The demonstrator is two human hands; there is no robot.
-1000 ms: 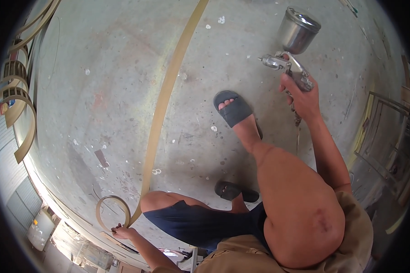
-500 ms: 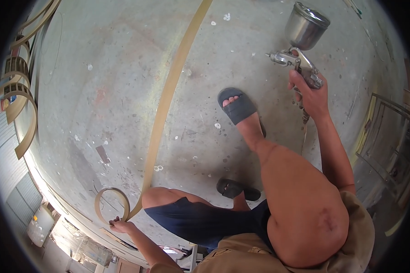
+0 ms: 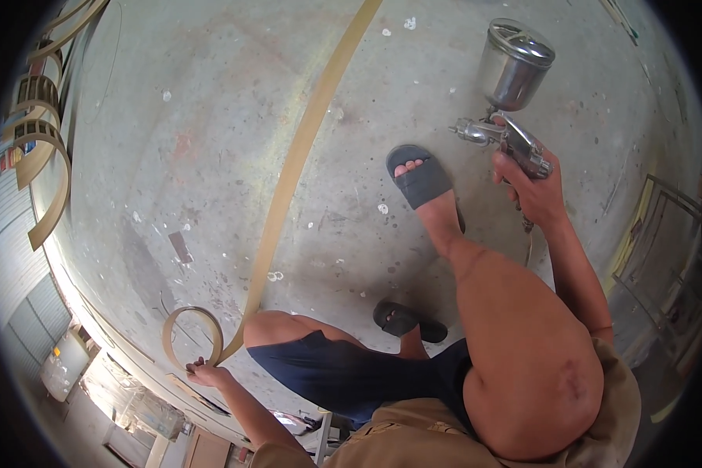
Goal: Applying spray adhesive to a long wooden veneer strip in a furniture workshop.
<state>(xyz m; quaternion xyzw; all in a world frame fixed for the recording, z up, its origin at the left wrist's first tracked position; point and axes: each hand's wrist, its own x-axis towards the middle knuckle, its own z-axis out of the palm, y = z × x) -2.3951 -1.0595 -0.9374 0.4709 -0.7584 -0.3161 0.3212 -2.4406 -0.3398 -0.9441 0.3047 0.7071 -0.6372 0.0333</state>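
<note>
My right hand [image 3: 534, 183] is closed around the grip of a metal spray gun [image 3: 515, 140]. A silver lidded cup [image 3: 516, 66] sits on top of the gun, and its nozzle points left. Down at the lower left, my left hand [image 3: 203, 373] pinches the bottom of a coil in a long tan strip [image 3: 292, 168]. From the coil the strip passes beside my left knee and stretches away over the floor to the far edge of view. The trigger fingers of my right hand are partly hidden.
More curled tan strips [image 3: 51, 183] stand along the far left side. A metal frame [image 3: 663, 226] lies at the right. My feet, in dark slides [image 3: 417, 183], rest on the paint-spotted grey floor [image 3: 210, 156]. A hose [image 3: 529, 243] hangs below the gun.
The spray gun has tilted, its cup now more upright and slightly lower and its nozzle lower too. My left hand still holds the coil. The whole view has shifted slightly.
</note>
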